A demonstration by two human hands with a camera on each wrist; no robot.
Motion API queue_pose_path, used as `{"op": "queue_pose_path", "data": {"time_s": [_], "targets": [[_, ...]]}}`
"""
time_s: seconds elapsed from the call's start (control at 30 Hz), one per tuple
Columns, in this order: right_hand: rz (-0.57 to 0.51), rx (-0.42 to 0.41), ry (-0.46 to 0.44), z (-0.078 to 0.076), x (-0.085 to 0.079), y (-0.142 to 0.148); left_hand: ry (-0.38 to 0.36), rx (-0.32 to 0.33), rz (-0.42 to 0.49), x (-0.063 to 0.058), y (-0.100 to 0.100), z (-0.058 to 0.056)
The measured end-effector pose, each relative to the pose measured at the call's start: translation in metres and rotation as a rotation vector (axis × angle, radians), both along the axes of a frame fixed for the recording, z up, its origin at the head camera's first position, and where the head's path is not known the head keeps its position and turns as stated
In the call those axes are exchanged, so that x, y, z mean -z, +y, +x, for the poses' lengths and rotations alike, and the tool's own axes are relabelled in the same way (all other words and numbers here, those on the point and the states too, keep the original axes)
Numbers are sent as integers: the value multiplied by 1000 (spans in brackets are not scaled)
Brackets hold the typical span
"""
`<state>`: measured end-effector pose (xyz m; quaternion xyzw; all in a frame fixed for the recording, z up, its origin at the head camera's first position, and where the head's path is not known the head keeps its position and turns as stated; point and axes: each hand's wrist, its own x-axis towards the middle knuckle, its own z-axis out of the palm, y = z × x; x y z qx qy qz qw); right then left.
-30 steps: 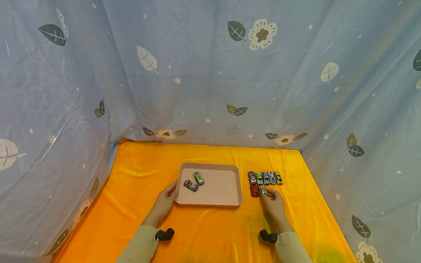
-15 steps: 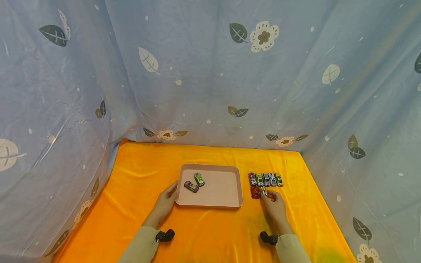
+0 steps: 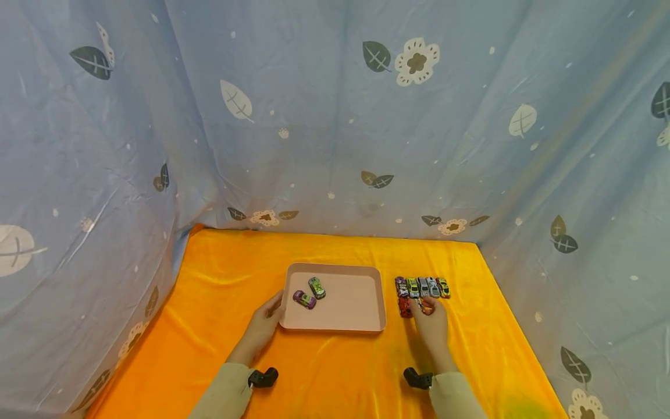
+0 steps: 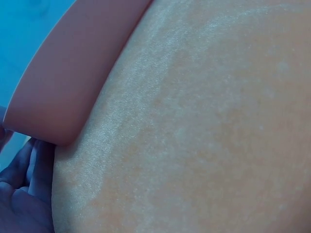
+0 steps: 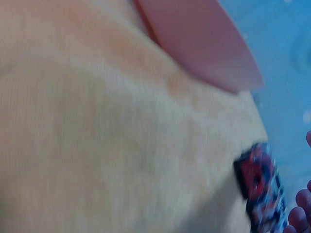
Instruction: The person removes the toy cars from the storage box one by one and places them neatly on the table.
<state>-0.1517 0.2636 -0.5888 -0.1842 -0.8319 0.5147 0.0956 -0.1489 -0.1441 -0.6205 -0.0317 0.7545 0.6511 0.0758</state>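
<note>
In the head view, my left hand (image 3: 262, 321) holds the left side of a shallow pink tray (image 3: 366, 327). Inside it lie a purple-and-green toy car (image 3: 305, 299) and a green toy car (image 3: 316, 287). My right hand (image 3: 431, 326) pinches a small silver toy car (image 3: 420, 304), mostly hidden by the fingers. A red toy car (image 3: 405, 306) stands just left of it. In the left wrist view, curled fingers (image 4: 29, 179) lie by the tray's corner. The right wrist view is blurred, with the red car and fingertips (image 5: 302, 208) at its right edge.
Behind the red car stands a row of several toy cars (image 3: 423, 287), side by side, right of the tray. All rest on a yellow cloth (image 3: 335, 372). Patterned blue curtains (image 3: 314, 145) hang at the back and both sides.
My right hand has shifted slightly left and forward, and the silver toy car between its fingers has turned and moved right, away from the red car. The left hand keeps its place at the tray.
</note>
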Motion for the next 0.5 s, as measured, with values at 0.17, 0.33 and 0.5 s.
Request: {"op": "queue_pose_path", "data": {"time_s": [0.17, 0.33, 0.5], "targets": [[81, -64, 112, -5, -9, -26, 0, -1, 2, 0, 0, 1], [129, -176, 208, -8, -16, -54, -4, -4, 1, -1, 1, 2], [83, -306, 222, -8, -21, -87, -5, -11, -11, -1, 1, 1]]}}
